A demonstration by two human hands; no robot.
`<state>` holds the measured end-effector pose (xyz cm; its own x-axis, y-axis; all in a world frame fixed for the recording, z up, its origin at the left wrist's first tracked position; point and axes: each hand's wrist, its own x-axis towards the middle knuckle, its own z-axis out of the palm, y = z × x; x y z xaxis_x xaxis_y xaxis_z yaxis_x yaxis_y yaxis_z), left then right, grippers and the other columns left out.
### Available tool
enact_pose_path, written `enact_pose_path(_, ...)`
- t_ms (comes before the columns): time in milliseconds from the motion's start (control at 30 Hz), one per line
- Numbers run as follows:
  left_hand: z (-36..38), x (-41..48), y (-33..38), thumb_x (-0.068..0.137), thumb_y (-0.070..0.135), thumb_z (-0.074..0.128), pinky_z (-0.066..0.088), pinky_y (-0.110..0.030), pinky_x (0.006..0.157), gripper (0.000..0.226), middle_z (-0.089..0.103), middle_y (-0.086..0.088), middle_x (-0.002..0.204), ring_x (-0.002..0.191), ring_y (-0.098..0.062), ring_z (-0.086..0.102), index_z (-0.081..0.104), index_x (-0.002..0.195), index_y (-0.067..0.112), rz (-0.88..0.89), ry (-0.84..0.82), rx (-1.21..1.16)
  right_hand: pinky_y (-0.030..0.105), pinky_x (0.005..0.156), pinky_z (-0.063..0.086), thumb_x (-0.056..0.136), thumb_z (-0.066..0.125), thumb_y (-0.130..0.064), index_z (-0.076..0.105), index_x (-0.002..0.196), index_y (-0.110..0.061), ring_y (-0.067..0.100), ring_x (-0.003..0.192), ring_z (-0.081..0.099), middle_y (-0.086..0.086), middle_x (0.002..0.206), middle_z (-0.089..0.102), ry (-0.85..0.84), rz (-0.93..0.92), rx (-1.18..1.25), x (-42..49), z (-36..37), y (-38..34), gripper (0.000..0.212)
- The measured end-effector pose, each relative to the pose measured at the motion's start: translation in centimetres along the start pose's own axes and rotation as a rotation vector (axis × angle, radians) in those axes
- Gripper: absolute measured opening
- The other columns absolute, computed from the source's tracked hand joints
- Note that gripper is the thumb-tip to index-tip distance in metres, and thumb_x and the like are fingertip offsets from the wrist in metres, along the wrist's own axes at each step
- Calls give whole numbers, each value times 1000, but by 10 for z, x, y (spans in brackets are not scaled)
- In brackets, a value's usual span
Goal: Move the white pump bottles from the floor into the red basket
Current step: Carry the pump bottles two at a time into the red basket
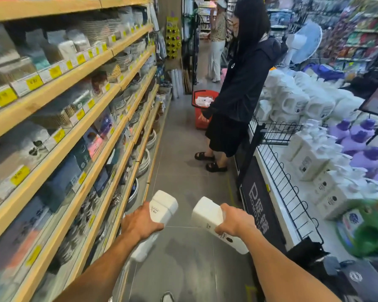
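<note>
My left hand (140, 223) grips a white pump bottle (164, 205), held out over the grey aisle floor with its flat base pointing away from me. My right hand (234, 220) grips a second white pump bottle (207, 212), tilted the same way, a short gap to the right of the first. The red basket (203, 105) stands on the floor far down the aisle, beside a person in dark clothes, with white items inside it. The pump heads are hidden behind my hands and arms.
Wooden shelves (79, 118) of dishes and boxed goods line the left side. A wire-edged display (292, 171) of white and purple bottles runs along the right. A person in dark clothes (240, 90) stands by the basket; another person (216, 40) stands farther back.
</note>
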<state>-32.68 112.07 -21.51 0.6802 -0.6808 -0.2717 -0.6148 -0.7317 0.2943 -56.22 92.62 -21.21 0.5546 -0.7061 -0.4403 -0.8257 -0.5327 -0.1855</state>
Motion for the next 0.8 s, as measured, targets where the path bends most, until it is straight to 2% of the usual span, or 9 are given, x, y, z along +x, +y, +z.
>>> enact_pose_path(200, -21, 62, -14, 64, 65, 72, 52, -38, 85, 81, 64, -1, 124, 104, -29, 64, 40, 128, 27, 27, -19, -27, 40, 88, 55, 68, 75, -53, 47, 124, -33, 19, 101, 61, -6, 109, 63, 1, 14, -16, 49, -23, -30, 66)
enact_pose_path(367, -40, 113, -18, 67, 63, 73, 46, -36, 82, 82, 63, -4, 126, 108, -31, 63, 40, 131, 24, 44, -4, -13, 39, 86, 55, 71, 75, -53, 46, 127, -31, 21, 101, 61, -4, 113, 64, 22, 17, -13, 85, -43, -54, 67)
enact_pose_path(600, -50, 175, -17, 71, 62, 73, 47, -38, 86, 84, 61, -4, 130, 110, -32, 62, 37, 136, 24, 32, 1, -39, 43, 86, 58, 71, 74, -55, 45, 128, -32, 19, 102, 63, -5, 115, 65, 3, 15, 21, 147, -60, -73, 67)
enact_pose_path(733, -53, 211, -10, 73, 65, 71, 48, -34, 79, 84, 61, -3, 124, 105, -28, 63, 36, 135, 22, 21, -23, 21, 43, 87, 56, 69, 72, -54, 46, 123, -32, 22, 101, 63, -4, 112, 64, -42, -2, -11, 187, -70, -75, 65)
enact_pose_path(800, -58, 232, -2, 72, 65, 71, 49, -34, 80, 83, 62, -3, 123, 105, -27, 63, 36, 134, 22, 17, -17, 37, 43, 87, 56, 69, 72, -53, 46, 123, -32, 22, 100, 63, -4, 111, 64, -45, -9, -22, 207, -80, -72, 63)
